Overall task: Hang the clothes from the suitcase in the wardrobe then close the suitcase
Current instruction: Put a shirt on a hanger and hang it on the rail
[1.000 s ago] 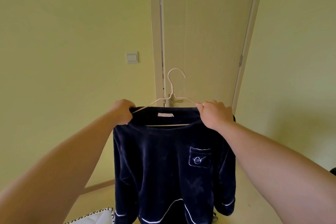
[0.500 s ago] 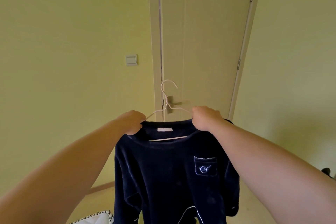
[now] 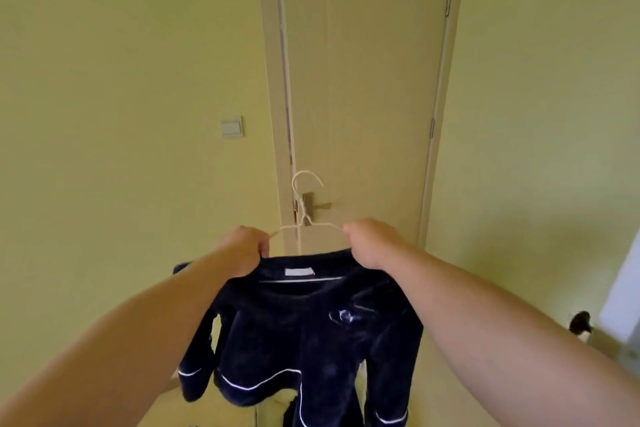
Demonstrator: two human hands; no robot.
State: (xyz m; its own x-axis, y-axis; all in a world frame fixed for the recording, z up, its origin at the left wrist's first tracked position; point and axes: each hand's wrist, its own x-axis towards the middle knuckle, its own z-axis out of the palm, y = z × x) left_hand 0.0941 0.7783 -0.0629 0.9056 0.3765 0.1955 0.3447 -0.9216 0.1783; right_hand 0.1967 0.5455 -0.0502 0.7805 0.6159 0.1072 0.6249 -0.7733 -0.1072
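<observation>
With both arms out before the door [image 3: 363,80], my left hand [image 3: 242,250] and right hand [image 3: 369,243] each grip a shoulder of the navy top [image 3: 304,333]; it hangs on the white hanger [image 3: 304,215], fingers curled tight.

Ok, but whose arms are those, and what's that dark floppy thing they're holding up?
They belong to a person. The camera sits on their head, so you see what they see, looking forward and down. The left hand and right hand each grip a shoulder of a navy top with white piping, held up in the air. Inside it is a white wire hanger, its hook poking up. Behind are a closed door with a handle and a light switch on the wall. No wardrobe or suitcase shows here.
</observation>
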